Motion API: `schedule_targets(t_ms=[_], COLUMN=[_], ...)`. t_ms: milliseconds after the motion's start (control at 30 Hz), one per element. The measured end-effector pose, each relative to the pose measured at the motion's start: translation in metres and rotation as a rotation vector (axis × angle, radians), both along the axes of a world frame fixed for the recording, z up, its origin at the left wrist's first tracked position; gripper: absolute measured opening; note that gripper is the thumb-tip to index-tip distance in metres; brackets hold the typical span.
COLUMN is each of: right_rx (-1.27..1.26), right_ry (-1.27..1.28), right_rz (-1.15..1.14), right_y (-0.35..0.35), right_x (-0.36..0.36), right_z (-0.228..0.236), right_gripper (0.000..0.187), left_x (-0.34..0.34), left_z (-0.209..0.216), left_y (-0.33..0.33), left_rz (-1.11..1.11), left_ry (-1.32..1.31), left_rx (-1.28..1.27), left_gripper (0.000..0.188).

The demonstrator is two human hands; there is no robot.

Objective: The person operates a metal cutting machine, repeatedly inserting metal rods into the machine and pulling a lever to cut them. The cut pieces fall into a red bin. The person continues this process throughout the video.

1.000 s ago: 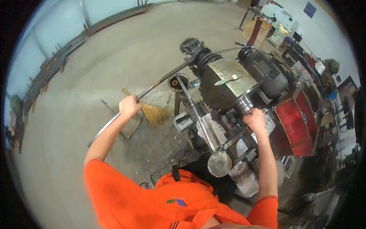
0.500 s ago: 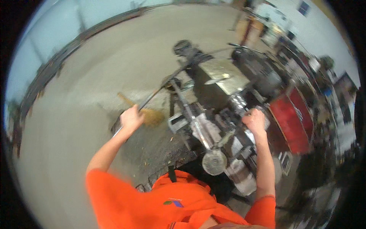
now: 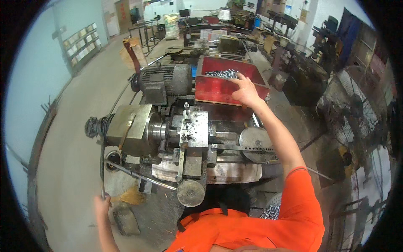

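Note:
My left hand (image 3: 102, 206) is closed round the lower end of a long dark lever rod (image 3: 103, 168), left of a small lathe-like machine (image 3: 194, 130). That rod runs up beside the brass-coloured headstock cover (image 3: 128, 121). Over the near right part of a red metal box (image 3: 216, 93) reaches my right hand (image 3: 246, 91), its fingers apart and nothing visible in them. A heap of small shiny metal pieces (image 3: 224, 74) lies inside the box, close to the fingertips. Part of those fingers is hard to make out.
A grey electric motor (image 3: 166, 80) stands left of the box. Round weights or discs (image 3: 191, 193) sit at the machine's front. A straw broom (image 3: 128, 196) lies on the floor at left. To the right stands a large fan (image 3: 350, 105); more machines fill the back.
The view has swung to the right and levelled. My right hand has gone from the machine to the red box and opened. My left hand still holds the rod, now lower.

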State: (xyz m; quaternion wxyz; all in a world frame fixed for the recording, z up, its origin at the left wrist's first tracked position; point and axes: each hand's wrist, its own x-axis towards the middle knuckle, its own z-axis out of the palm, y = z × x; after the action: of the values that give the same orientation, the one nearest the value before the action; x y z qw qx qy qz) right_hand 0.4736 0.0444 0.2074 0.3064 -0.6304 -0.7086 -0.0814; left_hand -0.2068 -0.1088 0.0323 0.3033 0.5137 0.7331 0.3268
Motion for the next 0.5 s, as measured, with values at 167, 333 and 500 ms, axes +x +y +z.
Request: schedule_targets(t_ms=[167, 333, 500], right_rx=[-0.140, -0.278, -0.352], right_ry=[0.116, 0.292, 0.429], right_rz=[0.115, 0.094, -0.356], right_y=[-0.047, -0.149, -0.284], right_x=[-0.014, 0.033, 0.114], right_z=[-0.027, -0.072, -0.125], right_gripper=[0.054, 0.046, 0.044], left_x=[0.008, -0.029, -0.073], left_z=[0.006, -0.006, -0.025], left_y=[-0.003, 0.007, -0.002], left_rz=[-0.006, -0.086, -0.059], left_ry=[-0.044, -0.109, -0.327], left_rx=[-0.004, -0.113, -0.163], left_gripper=[0.021, 0.033, 0.044])
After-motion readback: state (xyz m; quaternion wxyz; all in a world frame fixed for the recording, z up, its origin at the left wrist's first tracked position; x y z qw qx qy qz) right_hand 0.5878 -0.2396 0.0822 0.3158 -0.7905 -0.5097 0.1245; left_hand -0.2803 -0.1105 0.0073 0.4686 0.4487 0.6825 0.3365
